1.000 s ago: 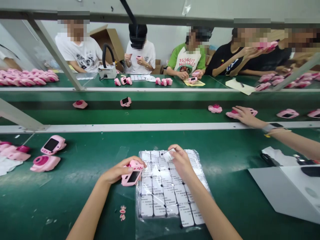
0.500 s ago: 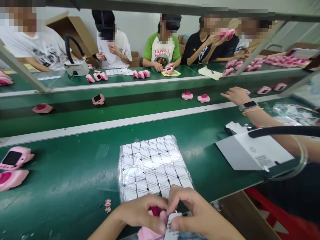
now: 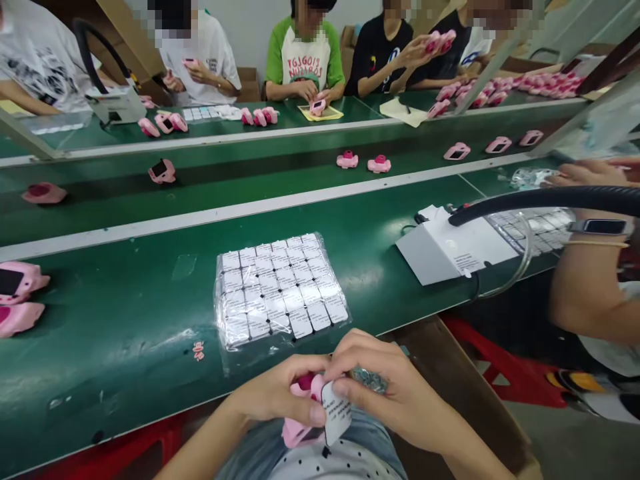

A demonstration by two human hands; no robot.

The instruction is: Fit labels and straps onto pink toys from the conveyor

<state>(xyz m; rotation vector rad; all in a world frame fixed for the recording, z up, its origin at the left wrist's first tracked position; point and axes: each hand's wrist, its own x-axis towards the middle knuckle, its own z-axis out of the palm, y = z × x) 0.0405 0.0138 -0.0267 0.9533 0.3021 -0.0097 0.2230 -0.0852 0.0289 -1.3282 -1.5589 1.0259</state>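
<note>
green-sleeved shirt (image 3: 303, 67) — "tgjgo…", partly legible

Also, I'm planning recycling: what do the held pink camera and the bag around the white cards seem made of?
Pink camera: probably moulded plastic, smooth, from its rounded, evenly coloured shell. Bag: likely thin plastic film, clear and glossy, showing wrinkles and glints.

I see the left hand (image 3: 277, 393) gripping a pink toy camera (image 3: 297, 433) at six o'clock, the right hand (image 3: 405, 393) pinching a white card (image 3: 337, 415) right beside it. Wrapped cards (image 3: 283, 291) lie toward seven, a white box (image 3: 447, 250) at three, two pink cameras (image 3: 25, 283) near nine.
</note>
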